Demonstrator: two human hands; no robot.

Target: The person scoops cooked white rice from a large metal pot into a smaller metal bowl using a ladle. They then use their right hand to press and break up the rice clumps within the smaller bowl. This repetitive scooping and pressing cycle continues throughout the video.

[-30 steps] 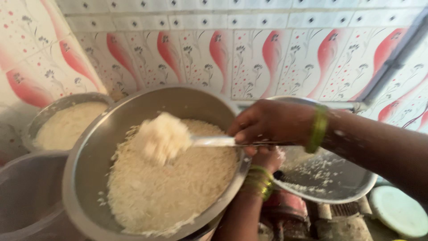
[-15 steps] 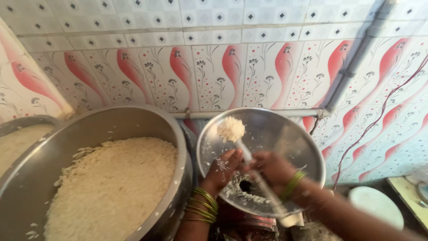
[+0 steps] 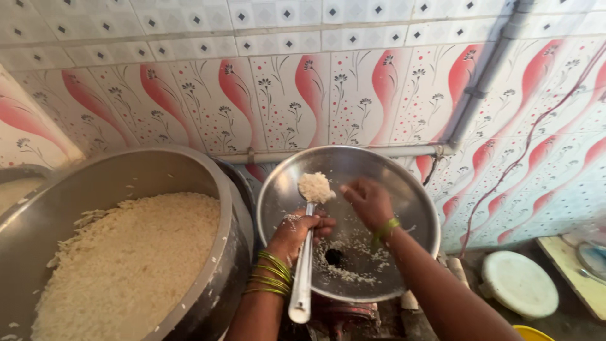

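At the centre of the frame the left hand [image 3: 297, 230] has its fingers clamped on the long steel handle of a spoon [image 3: 305, 252], whose bowl points up and carries a heap of cooked rice [image 3: 315, 187]. The right hand [image 3: 367, 201] hovers just beside that heap with its fingers loosely apart and holding nothing, the tips turned toward the rice. Both hands work over a round steel funnel bowl [image 3: 410, 208] with a dark hole near its bottom.

To do this well, I judge the spoon should be kept level and steady over the bowl, so that the rice pushed off by the fingers lands inside the rim and near the hole rather than on the stove parts below.

The funnel bowl holds only scattered grains around the hole. The big steel pot [image 3: 208, 183], at lower left, is filled well up with white rice [image 3: 126, 265]. A second vessel [image 3: 16, 183] at the left edge also seems to hold rice. A white lid [image 3: 517, 284] lies at lower right.
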